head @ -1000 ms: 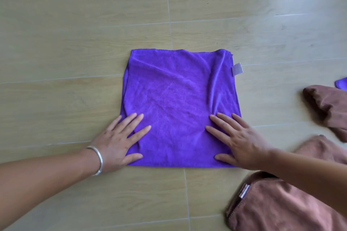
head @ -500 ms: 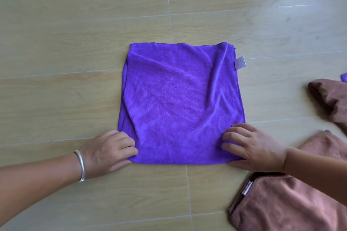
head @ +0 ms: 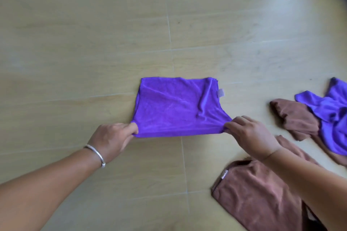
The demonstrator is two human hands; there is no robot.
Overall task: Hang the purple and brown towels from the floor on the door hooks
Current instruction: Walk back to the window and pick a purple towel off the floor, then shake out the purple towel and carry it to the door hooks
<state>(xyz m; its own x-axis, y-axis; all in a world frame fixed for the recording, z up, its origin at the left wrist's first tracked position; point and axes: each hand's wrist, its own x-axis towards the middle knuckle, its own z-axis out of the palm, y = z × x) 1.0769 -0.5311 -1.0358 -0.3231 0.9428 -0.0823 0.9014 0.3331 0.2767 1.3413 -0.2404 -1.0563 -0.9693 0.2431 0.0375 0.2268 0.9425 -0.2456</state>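
**A:** so where's the purple towel [head: 176,107] relative to the hands in the head view?

**B:** Dead centre, spread on the floor [head: 84,52]. The left hand [head: 110,139] pinches its near-left corner, fingers [head: 129,128] curled in tight on the cloth. The right hand [head: 251,135] does the same at the near-right corner, fingers [head: 233,123] bunched on the fabric. The near edge runs taut between the two hands and looks raised a bit; the far edge lies flat on the floor. There's a little grey tag [head: 220,93] sticking out on the towel's right side.

**A:** anything on the wrists?

**B:** A silver bangle [head: 95,154] on the left one.

**A:** and the other towels?

**B:** A brown towel [head: 262,199] lies just below the right forearm, partly hidden by it, with a small label at its near-left corner. Further right there's a second brown towel [head: 296,118], crumpled, with a second purple towel [head: 330,114] draped over it and touching it. Both are well apart from the one being held.

**A:** floor and room?

**B:** Light wood-look tiles with thin pale grout lines. Top right corner goes dark and blurry, can't tell what's there.
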